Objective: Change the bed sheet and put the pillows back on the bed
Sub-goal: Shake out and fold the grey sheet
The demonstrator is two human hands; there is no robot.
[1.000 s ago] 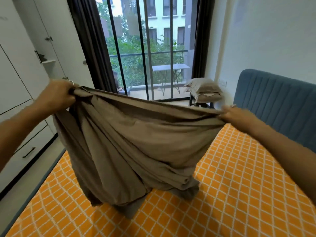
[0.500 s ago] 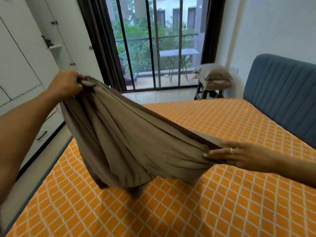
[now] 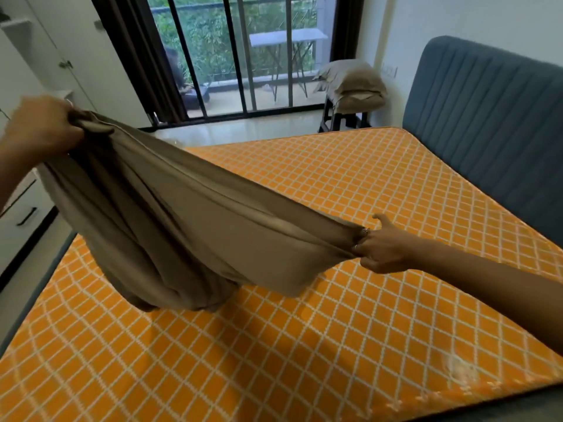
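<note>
A taupe bed sheet (image 3: 182,220) hangs bunched between my two hands above the bare orange mattress (image 3: 304,345) with its white diamond pattern. My left hand (image 3: 42,126) grips one gathered end high at the left. Lower down at the right, my right hand (image 3: 380,248) holds the other end just over the mattress, thumb sticking up. The sheet's lowest fold touches the mattress near the left middle. Two taupe pillows (image 3: 353,83) are stacked on a dark stool (image 3: 341,117) beyond the bed's far corner.
A blue padded headboard (image 3: 493,129) runs along the bed's right side. White wardrobes and drawers (image 3: 27,208) line the left wall across a narrow floor strip. Dark curtains (image 3: 134,56) frame a glass balcony door (image 3: 243,56) at the far end.
My right hand has dropped from chest height toward the mattress and closed on the sheet's end. The left hand stayed high. The view tilted downward.
</note>
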